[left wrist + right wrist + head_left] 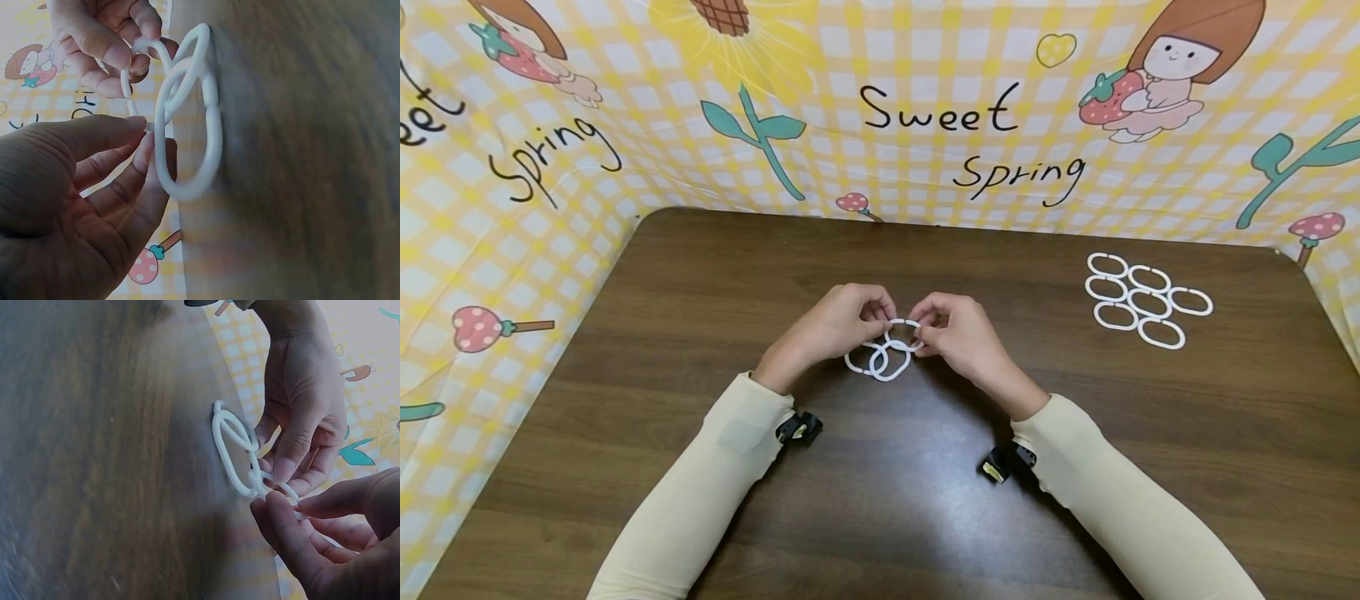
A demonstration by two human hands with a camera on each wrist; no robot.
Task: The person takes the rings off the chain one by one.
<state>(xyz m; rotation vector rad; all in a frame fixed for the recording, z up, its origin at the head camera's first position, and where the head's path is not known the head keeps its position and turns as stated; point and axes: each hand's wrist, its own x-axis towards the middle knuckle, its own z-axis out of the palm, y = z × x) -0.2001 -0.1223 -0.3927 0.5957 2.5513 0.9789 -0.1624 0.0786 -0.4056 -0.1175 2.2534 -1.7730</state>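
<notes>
Between both hands, a white oval chain link (914,322) is pinched over the table, its small gap at the top edge. My left hand (842,321) grips its left side between thumb and fingertips. From the other side, the thumb and fingers of my right hand (961,333) pinch it too. A second white link (889,379) hangs off its lower edge, and a third link (848,364) is looped through that one to the left. In the left wrist view the third link (216,150) shows large in front, passing through the second link (201,44).
At the right of the brown wooden table (737,250) lies a flat group of several loose white links (1161,344), set close together. Yellow checked cloth (820,150) with printed figures hangs along the back and left edges. A small black camera sits on each wrist.
</notes>
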